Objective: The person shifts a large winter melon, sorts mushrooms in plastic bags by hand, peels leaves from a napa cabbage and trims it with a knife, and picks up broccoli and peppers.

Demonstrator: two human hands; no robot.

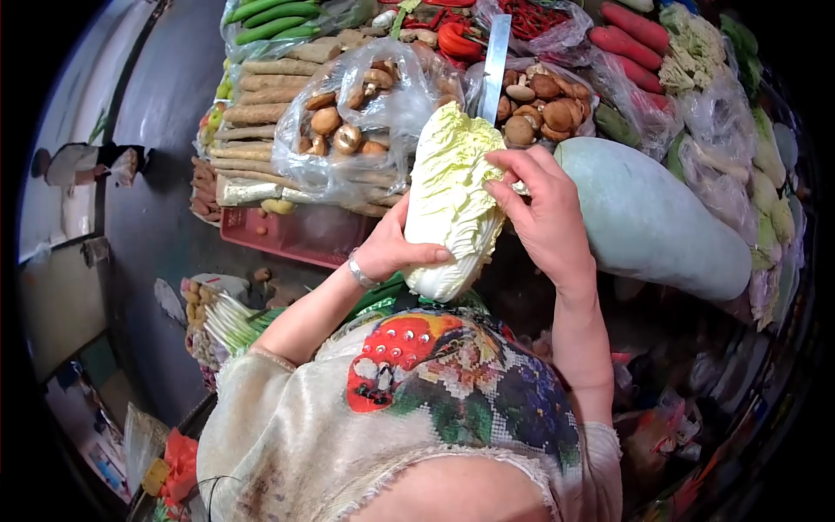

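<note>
A pale yellow-green napa cabbage point(454, 200) is held up in front of my chest, its leafy end toward the stall. My left hand point(396, 248) is wrapped round its lower left side, with the thumb across the white base. At the cabbage's upper right edge, my right hand point(544, 204) pinches a leaf edge between thumb and fingers. Just beyond the leafy end, a long flat metal blade point(495, 70) points away from me; its near end is hidden behind the cabbage.
Brown mushrooms point(557, 113) and long tan roots point(265, 91) lie beyond the cabbage. A large pale green winter melon point(652, 217) lies to the right. A red crate point(296, 239) stands at the left, near scallions point(230, 322).
</note>
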